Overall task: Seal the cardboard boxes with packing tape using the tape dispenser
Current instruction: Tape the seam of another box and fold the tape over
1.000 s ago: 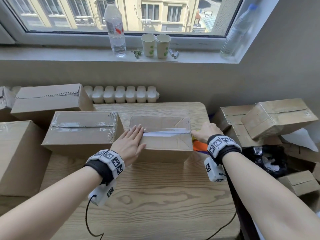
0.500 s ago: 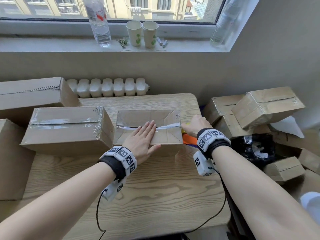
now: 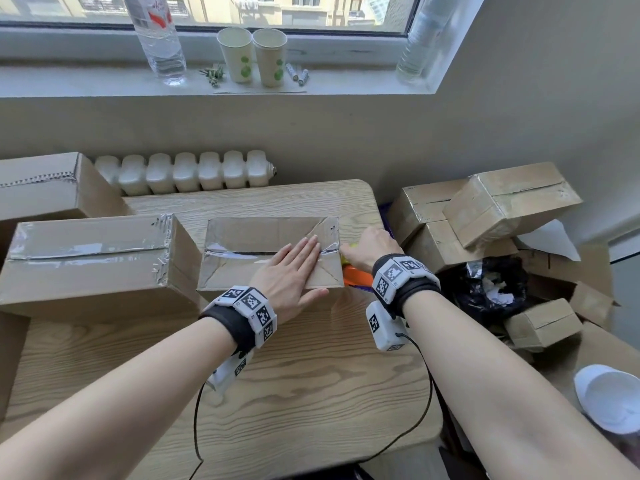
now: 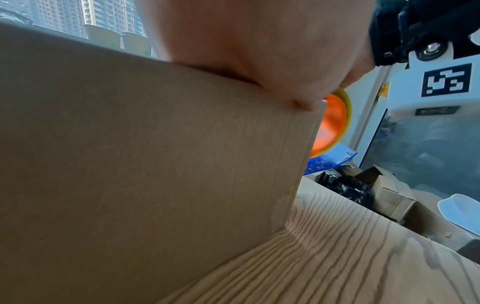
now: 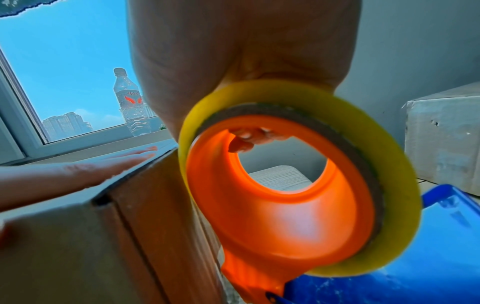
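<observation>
A small cardboard box lies on the wooden table with clear tape along its top seam. My left hand presses flat on the right part of its top, fingers straight. At the box's right end my right hand grips an orange tape dispenser carrying a yellow tape roll. The dispenser sits against the box's right side. In the left wrist view the box's front face fills the frame, with the orange dispenser behind its corner.
A larger taped box stands left of the small one, with more boxes at the far left. A pile of boxes and a black bag lie to the right of the table. Bottles and two paper cups stand on the windowsill.
My left hand has slid rightward along the box's top seam, from the left end to near the right end. My right hand has stayed at the box's right end with the dispenser.
</observation>
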Demonstrator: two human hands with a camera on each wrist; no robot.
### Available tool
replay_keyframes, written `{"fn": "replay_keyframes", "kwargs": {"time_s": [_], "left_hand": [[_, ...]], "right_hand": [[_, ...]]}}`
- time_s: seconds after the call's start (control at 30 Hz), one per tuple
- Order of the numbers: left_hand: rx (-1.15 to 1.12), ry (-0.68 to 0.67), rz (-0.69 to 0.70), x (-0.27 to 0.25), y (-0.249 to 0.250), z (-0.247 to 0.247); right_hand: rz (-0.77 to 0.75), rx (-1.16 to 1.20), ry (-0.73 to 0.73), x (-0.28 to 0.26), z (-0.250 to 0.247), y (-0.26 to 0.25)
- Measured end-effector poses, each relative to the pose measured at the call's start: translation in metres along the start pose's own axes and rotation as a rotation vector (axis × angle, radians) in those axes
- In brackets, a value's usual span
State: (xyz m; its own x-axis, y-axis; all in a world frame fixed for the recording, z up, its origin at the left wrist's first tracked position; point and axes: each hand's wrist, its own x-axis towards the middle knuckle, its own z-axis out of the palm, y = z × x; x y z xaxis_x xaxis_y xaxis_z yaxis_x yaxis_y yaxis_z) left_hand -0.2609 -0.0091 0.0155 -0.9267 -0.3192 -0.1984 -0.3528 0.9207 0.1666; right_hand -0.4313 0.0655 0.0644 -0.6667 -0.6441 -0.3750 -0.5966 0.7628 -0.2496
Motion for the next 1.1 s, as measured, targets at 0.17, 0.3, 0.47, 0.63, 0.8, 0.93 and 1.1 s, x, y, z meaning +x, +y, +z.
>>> {"fn": "replay_keyframes", "kwargs": {"time_s": [0.17,0.3,0.47,0.63,0.8,0.93,1.1], "left_hand": [[0.022,-0.002,0.058,0.006,-0.007,-0.006],[0.021,-0.072,-0.068,0.009,-0.028,-0.022],[0.072,-0.123,-0.09,0.014,-0.044,-0.031],[0.127,-0.121,-0.102,0.017,-0.044,-0.037],[0.164,-0.142,-0.049,0.016,-0.041,-0.037],[0.216,-0.157,0.011,0.011,-0.039,-0.024],[0.192,-0.165,0.17,0.009,-0.035,-0.014]], "right_hand": [[-0.021,0.011,-0.008,0.002,-0.001,0.004],[-0.047,0.015,-0.032,0.004,-0.001,0.01],[-0.044,0.04,-0.04,0.003,0.002,0.012],[-0.055,0.041,-0.05,0.003,0.004,0.012],[-0.038,0.044,-0.041,0.0,0.003,0.01],[-0.021,0.046,-0.033,-0.001,0.005,0.009],[-0.018,0.05,-0.03,-0.001,0.008,0.007]]}}
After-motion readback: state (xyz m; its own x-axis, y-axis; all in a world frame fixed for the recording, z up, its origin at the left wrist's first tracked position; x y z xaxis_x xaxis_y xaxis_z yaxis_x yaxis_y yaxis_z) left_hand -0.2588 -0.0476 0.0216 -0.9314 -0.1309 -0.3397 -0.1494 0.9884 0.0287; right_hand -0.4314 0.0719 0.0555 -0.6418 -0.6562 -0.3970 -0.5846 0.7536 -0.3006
